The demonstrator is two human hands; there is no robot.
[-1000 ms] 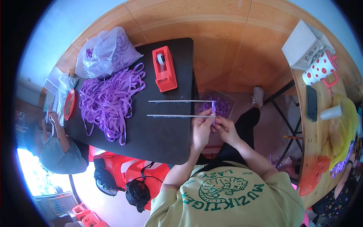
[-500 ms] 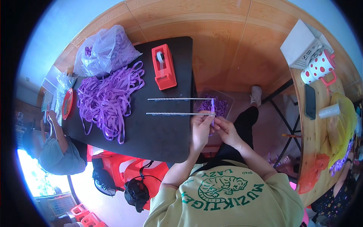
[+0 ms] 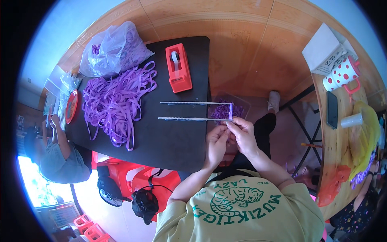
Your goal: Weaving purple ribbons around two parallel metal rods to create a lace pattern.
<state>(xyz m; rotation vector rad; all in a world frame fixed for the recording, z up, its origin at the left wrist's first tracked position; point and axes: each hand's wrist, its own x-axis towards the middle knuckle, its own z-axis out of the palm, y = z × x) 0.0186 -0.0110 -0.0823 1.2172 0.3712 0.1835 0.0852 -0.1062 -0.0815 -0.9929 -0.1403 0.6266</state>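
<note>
Two thin twisted metal rods, a far rod (image 3: pixel 189 103) and a near rod (image 3: pixel 187 118), lie parallel on the black table and stick out past its right edge. A purple ribbon (image 3: pixel 231 111) spans their tips. My right hand (image 3: pixel 244 136) is closed with thumb and fingers pinching at the near rod's tip, on the ribbon. Just beside it, my left hand (image 3: pixel 217 142) is closed too, fingertips together below the near rod; a bit of purple shows between the hands. A large tangle of purple ribbon (image 3: pixel 113 107) lies on the table.
A red tape dispenser (image 3: pixel 179 72) and a clear bag of ribbon (image 3: pixel 115 52) stand at the back of the table (image 3: pixel 173 145). Below its right edge sits a clear bin (image 3: pixel 246 105) of purple pieces. Red stools (image 3: pixel 163 183) stand near left. A wooden table (image 3: pixel 322 101) is at right.
My right hand has risen to the near rod's tip. My left hand has dropped back from the rod toward me. The view has shifted slightly.
</note>
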